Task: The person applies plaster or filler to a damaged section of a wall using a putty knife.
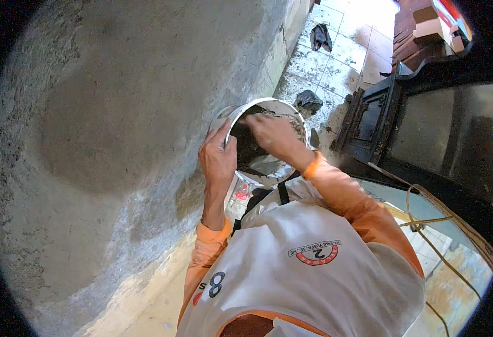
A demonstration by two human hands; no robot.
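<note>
A white bucket (239,114) is tilted against the wall side in front of my body, with dark grey wet mortar (245,147) inside. My left hand (218,160) grips its left rim, fingers along the outer side and thumb near the edge. Over the bucket's mouth, my right hand (274,135) reaches into the opening from the right. Its fingers are smeared by motion, and I cannot make out whether they hold anything. Smears of mortar cling to the inner wall of the bucket.
A rough grey plastered wall (145,112) fills the left. Dark plastic bags (321,37) lie on spattered white floor tiles (342,70). At right stands a dark glazed cabinet (370,121), with a yellowish cord (443,258) below it. A small bottle (242,192) sits beneath the bucket.
</note>
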